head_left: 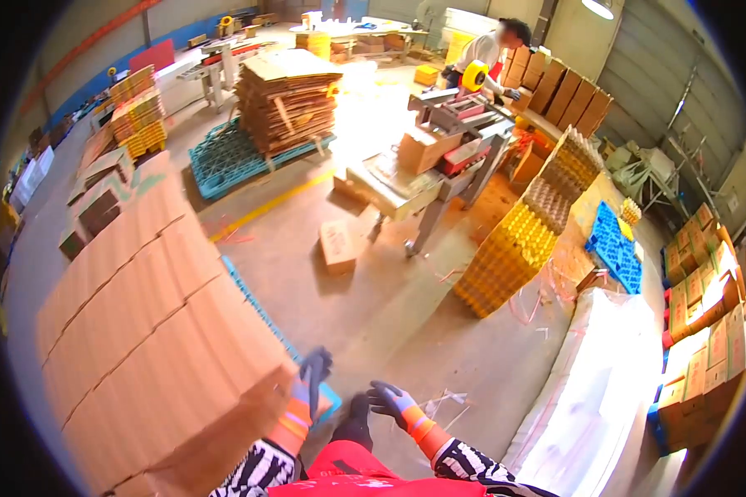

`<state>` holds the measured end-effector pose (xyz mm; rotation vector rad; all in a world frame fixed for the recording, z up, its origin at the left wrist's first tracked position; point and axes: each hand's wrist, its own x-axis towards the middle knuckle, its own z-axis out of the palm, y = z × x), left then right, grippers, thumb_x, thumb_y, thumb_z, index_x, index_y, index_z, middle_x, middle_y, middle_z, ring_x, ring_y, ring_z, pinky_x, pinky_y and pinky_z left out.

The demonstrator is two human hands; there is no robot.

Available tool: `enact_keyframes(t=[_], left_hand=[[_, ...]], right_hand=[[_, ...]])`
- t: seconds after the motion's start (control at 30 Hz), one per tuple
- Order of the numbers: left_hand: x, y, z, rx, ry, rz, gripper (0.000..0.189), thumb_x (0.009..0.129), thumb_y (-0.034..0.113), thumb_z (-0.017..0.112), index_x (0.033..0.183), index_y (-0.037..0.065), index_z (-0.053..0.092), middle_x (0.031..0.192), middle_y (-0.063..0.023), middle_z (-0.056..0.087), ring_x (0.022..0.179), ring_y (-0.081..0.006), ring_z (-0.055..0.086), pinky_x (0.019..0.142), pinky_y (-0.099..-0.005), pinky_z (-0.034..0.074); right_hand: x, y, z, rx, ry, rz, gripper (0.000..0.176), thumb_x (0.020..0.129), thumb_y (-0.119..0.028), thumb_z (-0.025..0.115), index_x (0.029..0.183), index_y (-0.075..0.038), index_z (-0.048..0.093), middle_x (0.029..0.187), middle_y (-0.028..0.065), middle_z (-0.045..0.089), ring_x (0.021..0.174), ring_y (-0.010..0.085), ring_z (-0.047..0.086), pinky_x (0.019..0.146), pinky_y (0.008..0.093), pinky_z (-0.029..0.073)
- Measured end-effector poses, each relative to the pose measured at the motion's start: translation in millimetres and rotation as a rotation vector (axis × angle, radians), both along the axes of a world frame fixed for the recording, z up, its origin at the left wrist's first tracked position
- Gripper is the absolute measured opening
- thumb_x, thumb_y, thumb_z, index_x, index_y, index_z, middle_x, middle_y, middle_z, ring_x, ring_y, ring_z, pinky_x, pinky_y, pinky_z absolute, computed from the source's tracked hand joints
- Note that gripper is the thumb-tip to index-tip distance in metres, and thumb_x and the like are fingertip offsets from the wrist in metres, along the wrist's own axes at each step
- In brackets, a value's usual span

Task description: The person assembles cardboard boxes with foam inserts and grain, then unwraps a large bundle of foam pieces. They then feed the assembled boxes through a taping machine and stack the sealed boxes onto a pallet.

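Note:
My left hand [312, 381], in a dark grey work glove with an orange cuff, is close beside the near corner of a large stack of cardboard boxes [174, 331]. Its fingers stretch forward, a little blurred, and nothing shows in them. Over the bare floor to the right is my right hand [391, 399], gloved the same way, fingers apart and holding nothing. Under the stack, the edge of a blue pallet [261, 308] sticks out. A dark shoe [358, 407] shows between my hands.
A single carton [337, 247] lies on the floor ahead, before a box-sealing machine [464, 157]. Stacked egg trays [514, 240] stand right of it. Flattened cardboard [288, 95] sits on a blue-green pallet [211, 166]. Another person [493, 58] works behind the machine. White wrapped material [588, 389] lies right.

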<state>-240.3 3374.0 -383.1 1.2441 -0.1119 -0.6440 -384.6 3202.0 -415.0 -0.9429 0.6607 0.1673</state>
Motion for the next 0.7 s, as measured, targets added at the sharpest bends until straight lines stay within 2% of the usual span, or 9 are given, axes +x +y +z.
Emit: enact_keyframes(t=[0.1,0.27,0.33,0.53,0.57,0.6,0.63,0.67,0.7], left_hand=[[115,-101,-61,-0.136,0.152,0.092,0.061,0.090,0.052,0.034,0.139,0.015,0.027,0.140,-0.0129,0.031,0.127,-0.0296,0.033,0.103,-0.0423,0.027],[203,-293,-113,-0.073,0.724,0.364,0.046,0.092,0.042,0.037,0.128,0.015,0.045,0.130,-0.0088,0.045,0.122,-0.0280,0.038,0.102,-0.0478,0.025],[224,-316,-96,-0.082,0.771,0.377,0.046,0.091,0.043,0.039,0.128,0.017,0.046,0.131,-0.0068,0.046,0.124,-0.0266,0.037,0.101,-0.0511,0.024],[312,-342,-146,0.016,0.555,0.181,0.092,0.077,0.073,0.036,0.144,0.015,0.011,0.149,-0.0115,0.009,0.137,-0.0313,0.012,0.108,-0.0470,0.010],[316,-347,-137,-0.007,0.576,0.250,0.083,0.081,0.068,0.035,0.143,0.017,0.014,0.149,-0.0081,0.012,0.136,-0.0279,0.013,0.107,-0.0492,0.011],[317,-353,-118,-0.032,0.592,0.319,0.074,0.085,0.063,0.034,0.143,0.019,0.018,0.149,-0.0047,0.015,0.136,-0.0246,0.015,0.106,-0.0515,0.011],[322,-353,-98,0.005,0.583,0.344,0.074,0.085,0.063,0.033,0.143,0.019,0.018,0.149,-0.0047,0.015,0.136,-0.0242,0.015,0.106,-0.0522,0.010],[327,-354,-77,0.043,0.575,0.369,0.074,0.084,0.063,0.032,0.143,0.019,0.018,0.149,-0.0047,0.015,0.136,-0.0239,0.015,0.106,-0.0528,0.010],[332,-355,-58,0.141,0.549,0.345,0.083,0.081,0.069,0.032,0.143,0.017,0.014,0.149,-0.0080,0.012,0.137,-0.0264,0.013,0.106,-0.0519,0.009]], right_hand=[[28,-122,0,-0.081,0.061,-0.155,0.041,0.090,-0.029,0.051,0.125,-0.008,0.047,0.116,0.0136,0.055,0.102,0.0257,0.057,0.086,0.0377,0.048],[-52,-302,-15,-0.320,0.437,-0.445,0.039,0.090,-0.031,0.050,0.123,-0.010,0.048,0.117,0.0147,0.055,0.100,0.0284,0.057,0.083,0.0409,0.048],[-170,-383,-97,0.088,0.576,-0.560,0.034,0.087,-0.030,0.050,0.113,-0.008,0.052,0.119,0.0109,0.054,0.101,0.0267,0.055,0.082,0.0430,0.046],[-203,-471,-76,-0.878,0.830,0.341,0.038,0.086,-0.037,0.050,0.109,-0.007,0.052,0.103,0.0120,0.061,0.095,0.0272,0.058,0.079,0.0374,0.045],[-196,-481,-79,-1.029,0.834,0.491,0.038,0.085,-0.038,0.050,0.108,-0.007,0.052,0.100,0.0122,0.063,0.094,0.0273,0.059,0.079,0.0365,0.045],[-162,-502,-97,-0.576,0.943,-0.041,0.033,0.085,-0.032,0.053,0.101,-0.004,0.051,0.093,0.0138,0.064,0.089,0.0293,0.060,0.073,0.0376,0.047],[-141,-523,-108,-1.211,0.569,0.464,0.031,0.084,-0.034,0.054,0.093,-0.005,0.052,0.087,0.0106,0.063,0.078,0.0281,0.060,0.065,0.0390,0.047],[-52,-522,-67,-0.423,0.706,-0.149,0.032,0.083,-0.041,0.053,0.088,-0.010,0.052,0.074,0.0058,0.058,0.064,0.0269,0.056,0.056,0.0407,0.044],[-13,-559,-104,-0.019,0.700,-0.378,0.026,0.084,-0.040,0.049,0.084,-0.014,0.049,0.071,0.0096,0.049,0.053,0.0281,0.048,0.044,0.0412,0.038]])
